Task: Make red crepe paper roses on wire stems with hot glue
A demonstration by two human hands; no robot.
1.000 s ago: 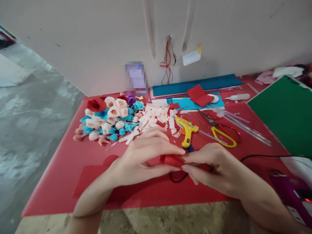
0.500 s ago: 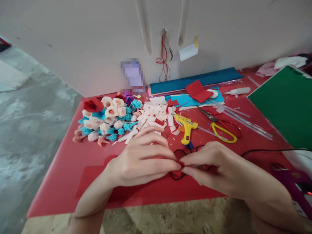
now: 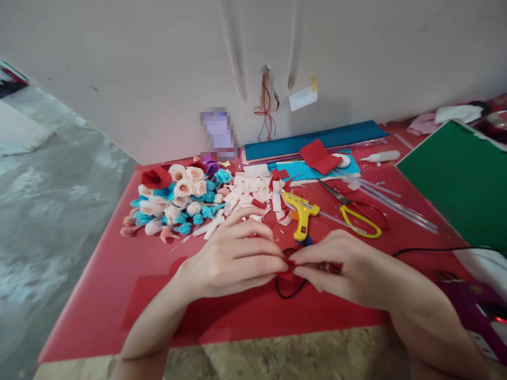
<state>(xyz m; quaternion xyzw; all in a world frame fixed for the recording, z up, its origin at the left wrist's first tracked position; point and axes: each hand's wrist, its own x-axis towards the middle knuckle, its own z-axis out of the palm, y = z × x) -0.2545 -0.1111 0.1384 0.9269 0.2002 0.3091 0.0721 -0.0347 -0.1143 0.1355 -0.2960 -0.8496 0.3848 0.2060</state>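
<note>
Low over the front of the red table [image 3: 95, 295], my left hand [image 3: 233, 258] and my right hand [image 3: 344, 266] meet at their fingertips. Between them they pinch a small piece of red paper [image 3: 288, 271], mostly covered by the fingers. A black cord [image 3: 291, 295] loops on the table beneath it. Just beyond the hands lies a yellow glue gun [image 3: 303, 214], its nozzle pointing back left. Yellow-and-red-handled scissors [image 3: 360, 219] rest to its right. Another sheet of red paper [image 3: 144, 298] lies partly under my left forearm.
Paper flowers [image 3: 184, 187] crowd the back left, beside a heap of pale paper scraps [image 3: 249, 190]. Clear glue sticks [image 3: 400, 203], a small white bottle [image 3: 382, 157] and a green board [image 3: 455, 184] occupy the right. A purple power strip [image 3: 463, 301] sits at the right edge.
The view has tilted and shifted slightly. Both hands keep their pinch on the red paper, and a little more of it shows between the fingertips.
</note>
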